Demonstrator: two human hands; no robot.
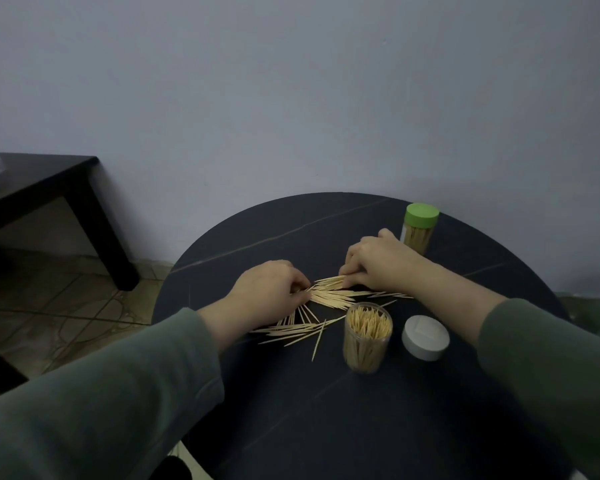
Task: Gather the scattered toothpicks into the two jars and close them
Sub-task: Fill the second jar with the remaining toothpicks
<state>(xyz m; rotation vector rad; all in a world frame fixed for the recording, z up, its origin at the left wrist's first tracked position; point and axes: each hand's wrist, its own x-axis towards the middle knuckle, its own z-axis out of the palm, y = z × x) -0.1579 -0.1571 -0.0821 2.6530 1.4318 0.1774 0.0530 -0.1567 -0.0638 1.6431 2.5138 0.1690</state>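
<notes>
A bundle of pale toothpicks [331, 295] lies on the round black table [326, 410]. My left hand [267, 292] pinches the bundle's left end with curled fingers. At its right end, my right hand [378, 263] has its fingertips curled down onto the sticks. More loose toothpicks [298, 332] fan out below my left hand, and a few lie under my right wrist. An open clear jar [367, 337] full of toothpicks stands in front, with its white lid [425, 337] beside it on the right. A second jar with a green lid [420, 228] on stands behind my right hand.
A dark side table [49, 188] stands at the left over the tiled floor. A plain wall rises right behind the round table. The table's near part holds nothing.
</notes>
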